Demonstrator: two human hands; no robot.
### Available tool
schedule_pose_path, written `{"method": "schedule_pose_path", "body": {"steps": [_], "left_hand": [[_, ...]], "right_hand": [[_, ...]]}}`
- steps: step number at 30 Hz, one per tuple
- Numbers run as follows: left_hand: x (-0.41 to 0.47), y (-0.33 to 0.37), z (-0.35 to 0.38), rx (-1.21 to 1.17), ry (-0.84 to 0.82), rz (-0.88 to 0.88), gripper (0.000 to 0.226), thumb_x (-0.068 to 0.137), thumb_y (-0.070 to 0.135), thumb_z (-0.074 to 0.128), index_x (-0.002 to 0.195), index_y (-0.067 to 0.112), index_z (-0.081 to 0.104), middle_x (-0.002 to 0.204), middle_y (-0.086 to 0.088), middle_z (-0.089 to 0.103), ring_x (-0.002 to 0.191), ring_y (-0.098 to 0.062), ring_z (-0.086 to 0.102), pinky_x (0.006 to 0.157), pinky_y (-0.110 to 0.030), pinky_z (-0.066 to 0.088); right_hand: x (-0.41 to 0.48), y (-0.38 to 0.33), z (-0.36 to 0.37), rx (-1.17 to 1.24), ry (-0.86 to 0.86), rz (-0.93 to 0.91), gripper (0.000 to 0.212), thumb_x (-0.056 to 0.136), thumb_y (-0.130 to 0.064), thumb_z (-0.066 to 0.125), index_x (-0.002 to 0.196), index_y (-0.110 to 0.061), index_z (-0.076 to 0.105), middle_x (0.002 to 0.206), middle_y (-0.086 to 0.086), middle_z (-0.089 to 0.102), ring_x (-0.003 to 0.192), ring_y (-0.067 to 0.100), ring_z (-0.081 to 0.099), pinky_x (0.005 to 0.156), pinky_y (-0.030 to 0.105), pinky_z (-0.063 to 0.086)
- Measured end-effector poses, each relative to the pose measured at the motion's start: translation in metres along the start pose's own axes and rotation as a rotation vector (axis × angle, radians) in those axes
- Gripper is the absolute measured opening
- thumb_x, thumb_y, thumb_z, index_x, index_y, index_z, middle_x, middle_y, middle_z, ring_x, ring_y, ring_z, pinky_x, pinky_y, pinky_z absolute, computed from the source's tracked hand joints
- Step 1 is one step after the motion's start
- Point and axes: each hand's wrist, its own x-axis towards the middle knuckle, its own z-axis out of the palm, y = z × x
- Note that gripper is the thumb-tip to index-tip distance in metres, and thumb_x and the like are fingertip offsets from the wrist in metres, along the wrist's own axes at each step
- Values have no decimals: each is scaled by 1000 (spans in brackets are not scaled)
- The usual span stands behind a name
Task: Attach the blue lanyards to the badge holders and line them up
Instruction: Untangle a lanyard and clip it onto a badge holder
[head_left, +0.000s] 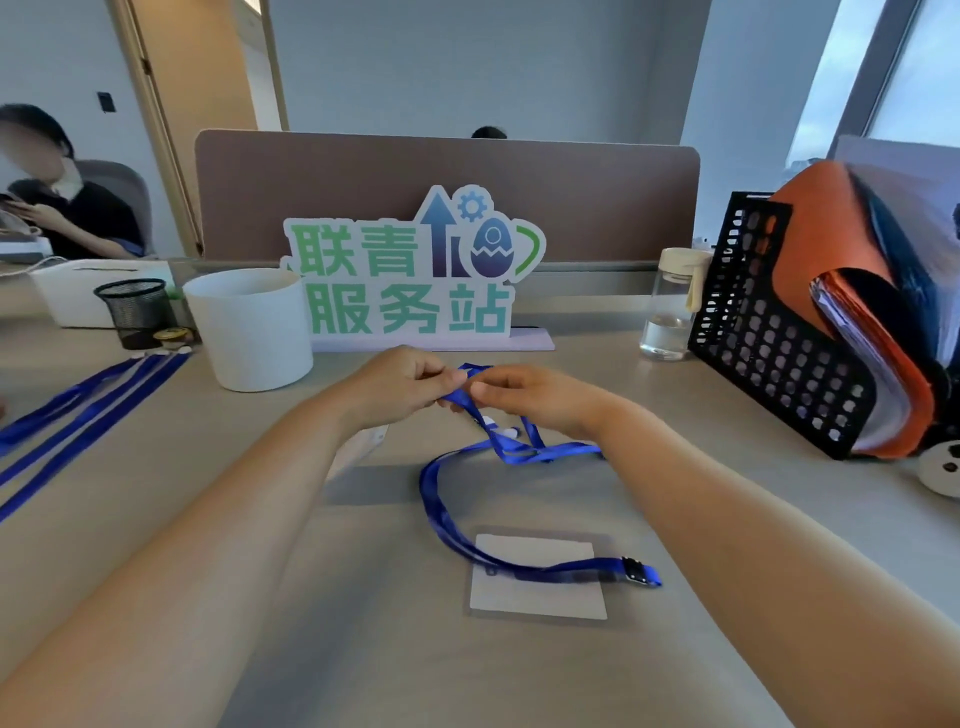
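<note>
My left hand (402, 387) and my right hand (524, 397) meet above the middle of the desk, and both pinch one end of a blue lanyard (501, 447). Its strap trails down toward me in a loop. The other end, with a black clip (636, 570), lies across a clear badge holder with a white card (540, 592). A second badge holder (358, 447) lies partly hidden under my left wrist. Several more blue lanyards (88, 410) lie side by side at the left.
A white bucket (254, 327) and a black mesh cup (137, 312) stand at the back left. A green-lettered sign (410, 280) stands behind my hands. A clear bottle (672, 306) and a black file rack (779, 332) with orange folders stand right. A person sits far left.
</note>
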Motion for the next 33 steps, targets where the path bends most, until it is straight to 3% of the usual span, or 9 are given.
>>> {"method": "schedule_pose_path", "body": {"steps": [5, 7, 10, 13, 18, 21, 25, 29, 33], "left_hand": [[-27, 1, -30, 158, 125, -3, 37, 93, 32, 52, 59, 19, 56, 45, 8, 37, 41, -4, 35, 46, -15, 27], [-40, -4, -44, 233, 171, -72, 36, 93, 34, 51, 61, 19, 57, 48, 6, 38, 46, -7, 35, 47, -19, 27], [-59, -16, -64, 362, 188, -201, 38, 93, 36, 49, 59, 21, 56, 58, 2, 50, 54, -9, 40, 50, -24, 27], [-77, -28, -80, 468, 135, -345, 40, 94, 41, 46, 62, 20, 57, 76, -2, 59, 68, -14, 47, 54, -25, 31], [-104, -53, -86, 436, 34, -460, 42, 98, 37, 36, 72, 9, 55, 66, -1, 48, 64, -16, 43, 58, -27, 32], [-117, -71, -80, 420, 47, -543, 42, 98, 41, 32, 70, 13, 48, 71, -6, 50, 66, -20, 46, 67, -31, 38], [-127, -86, -70, 382, 38, -580, 47, 98, 42, 30, 74, 11, 55, 71, -3, 59, 64, -14, 53, 62, -26, 38], [-122, -86, -61, 140, 11, -540, 50, 100, 39, 25, 97, 8, 64, 93, -8, 68, 84, -19, 56, 77, -27, 40], [-110, -87, -49, -258, 25, -396, 43, 101, 34, 24, 95, 14, 62, 84, -5, 67, 88, -17, 61, 90, -27, 42]], "right_hand": [[13, -19, 23, 126, -113, -94, 22, 97, -25, 46, 83, -19, 63, 76, -5, 69, 78, 4, 64, 85, 18, 45], [19, -27, 27, 122, -96, -120, 26, 97, -24, 45, 76, -18, 60, 57, -3, 60, 61, 9, 57, 77, 27, 44], [25, -42, 36, 119, -113, -132, 31, 98, -25, 42, 72, -13, 54, 56, 2, 46, 46, 8, 42, 61, 22, 40], [33, -55, 49, 99, -122, -132, 38, 99, -31, 38, 67, -13, 47, 59, 3, 46, 44, 8, 37, 52, 16, 39], [49, -66, 77, 11, -167, -111, 42, 98, -35, 38, 64, -15, 49, 49, -4, 45, 45, 10, 37, 57, 19, 42], [55, -69, 91, -101, -183, -134, 35, 96, -32, 45, 67, -16, 58, 51, -3, 43, 45, 8, 41, 56, 17, 42], [64, -70, 101, -122, -191, -134, 34, 96, -31, 46, 69, -17, 60, 53, 1, 41, 44, 7, 40, 58, 18, 43], [67, -68, 104, -165, -182, -139, 35, 97, -32, 44, 69, -17, 59, 53, -1, 44, 48, 8, 44, 50, 9, 40], [68, -62, 103, -186, -192, -148, 34, 96, -33, 46, 69, -16, 59, 52, -1, 44, 41, 2, 42, 47, 7, 38]]}}
